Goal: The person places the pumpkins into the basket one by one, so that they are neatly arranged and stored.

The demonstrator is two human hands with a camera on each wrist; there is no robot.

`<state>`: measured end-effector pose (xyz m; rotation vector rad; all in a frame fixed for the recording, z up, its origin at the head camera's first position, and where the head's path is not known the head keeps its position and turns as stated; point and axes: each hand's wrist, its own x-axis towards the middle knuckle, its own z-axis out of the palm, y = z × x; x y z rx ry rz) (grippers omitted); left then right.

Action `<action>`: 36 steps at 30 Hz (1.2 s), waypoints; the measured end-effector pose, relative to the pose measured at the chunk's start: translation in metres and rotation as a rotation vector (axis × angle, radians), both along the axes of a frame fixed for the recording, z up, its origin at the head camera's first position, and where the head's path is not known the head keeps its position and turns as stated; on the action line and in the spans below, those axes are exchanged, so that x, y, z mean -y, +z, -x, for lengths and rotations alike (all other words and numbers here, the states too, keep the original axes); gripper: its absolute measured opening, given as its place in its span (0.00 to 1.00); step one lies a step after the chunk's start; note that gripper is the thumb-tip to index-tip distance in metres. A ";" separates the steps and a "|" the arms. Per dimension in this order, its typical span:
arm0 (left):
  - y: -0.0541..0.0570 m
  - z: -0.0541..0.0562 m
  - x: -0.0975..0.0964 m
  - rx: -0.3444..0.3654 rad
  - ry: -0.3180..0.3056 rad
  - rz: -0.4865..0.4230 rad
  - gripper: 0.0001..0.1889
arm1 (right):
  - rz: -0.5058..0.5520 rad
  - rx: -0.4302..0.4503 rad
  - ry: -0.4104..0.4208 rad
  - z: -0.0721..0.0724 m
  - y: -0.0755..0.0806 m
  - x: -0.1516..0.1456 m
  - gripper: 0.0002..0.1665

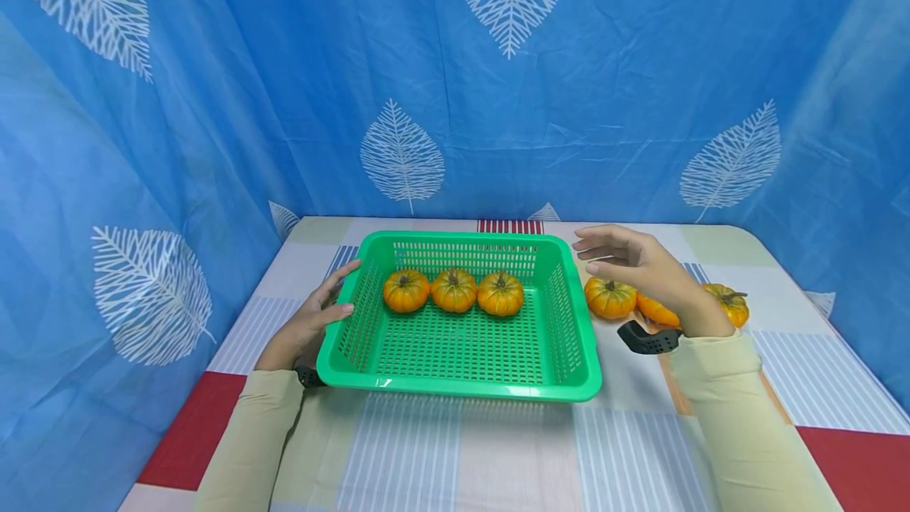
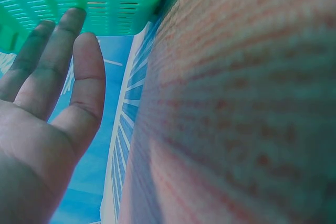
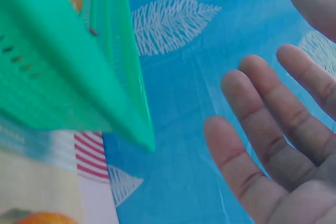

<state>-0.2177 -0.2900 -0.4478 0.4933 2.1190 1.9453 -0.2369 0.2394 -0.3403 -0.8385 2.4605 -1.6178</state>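
Observation:
A green plastic basket (image 1: 455, 391) with slotted walls sits in the middle of the table. Three small orange pumpkins (image 1: 453, 291) form a row inside it, towards its back. My left hand (image 1: 307, 322) is at the basket's left side, fingers extended; in the left wrist view the fingertips (image 2: 73, 17) overlap the slotted wall. Beyond the right rim, my right hand (image 1: 643, 263) hovers with fingers loosely extended and nothing in them. Below and beside that hand lie more pumpkins (image 1: 610, 299), partly hidden by the hand and wrist.
A patchwork-patterned cloth (image 1: 519, 449) covers the table. Blue curtains (image 1: 498, 125) with white leaf prints hang behind it and along both sides. The rightmost pumpkin (image 1: 732, 308) lies past my right wrist, which wears a black band (image 1: 648, 338).

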 end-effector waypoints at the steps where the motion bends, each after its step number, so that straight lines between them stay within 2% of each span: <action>1: 0.000 0.000 0.000 -0.002 0.000 0.000 0.42 | 0.008 -0.013 -0.014 -0.001 -0.001 -0.003 0.26; 9: 0.000 -0.002 0.001 -0.030 -0.019 0.000 0.41 | 0.060 -0.057 -0.139 -0.008 -0.009 -0.026 0.26; 16: -0.002 0.000 0.003 -0.068 -0.037 -0.027 0.39 | 0.092 -0.140 -0.276 -0.011 -0.021 -0.038 0.27; 30: -0.002 0.000 0.002 -0.042 -0.028 -0.015 0.40 | 0.102 -0.234 -0.669 -0.018 -0.047 -0.061 0.28; 36: 0.001 -0.002 0.002 -0.042 -0.023 0.000 0.41 | 0.190 -0.230 -0.851 -0.017 -0.057 -0.070 0.29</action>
